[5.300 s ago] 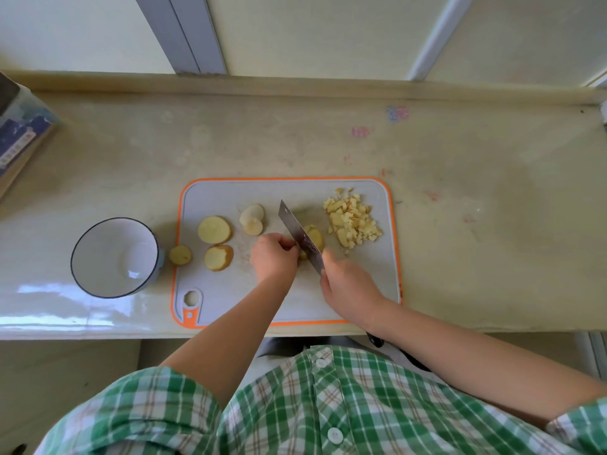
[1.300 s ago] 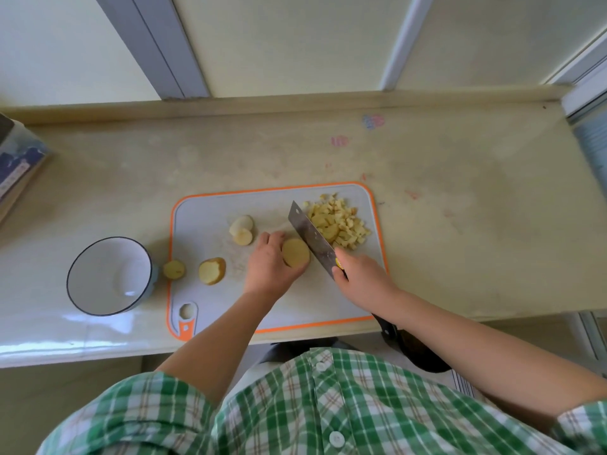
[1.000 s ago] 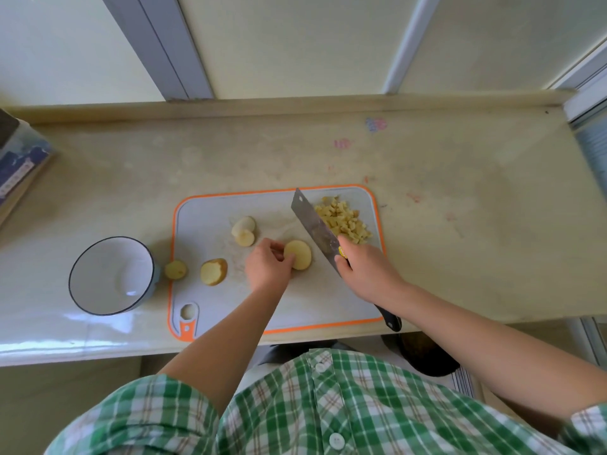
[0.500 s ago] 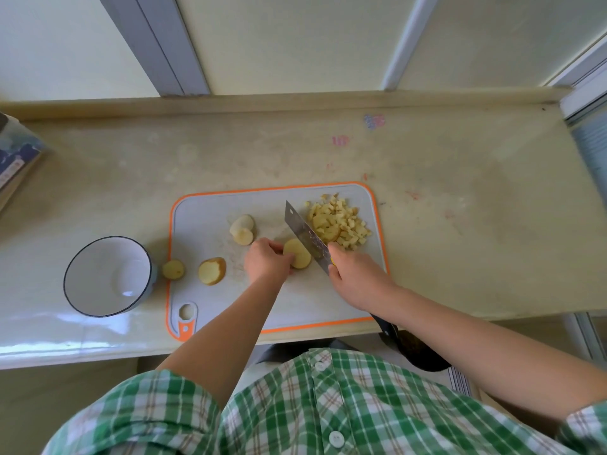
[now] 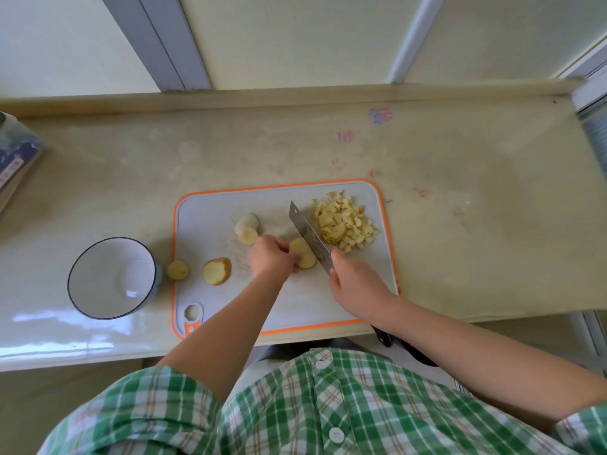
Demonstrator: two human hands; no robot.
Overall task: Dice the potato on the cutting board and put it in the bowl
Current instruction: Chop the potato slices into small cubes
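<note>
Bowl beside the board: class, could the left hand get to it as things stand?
Probably yes: only two low potato pieces lie between the left hand and the bowl, though it must first release the slice it holds.

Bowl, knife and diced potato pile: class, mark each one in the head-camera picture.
bowl [image 5: 95, 277], head view, white inner wall.
knife [image 5: 308, 236], head view, middle of the blade.
diced potato pile [image 5: 351, 221], head view, centre of the heap.

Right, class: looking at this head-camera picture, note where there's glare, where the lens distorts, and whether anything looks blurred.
Head view: glare streaks the counter along its near left edge, beside the bowl; the wide lens bows the back ledge and splays the window frames; the knife and diced potato read sharp.
</note>
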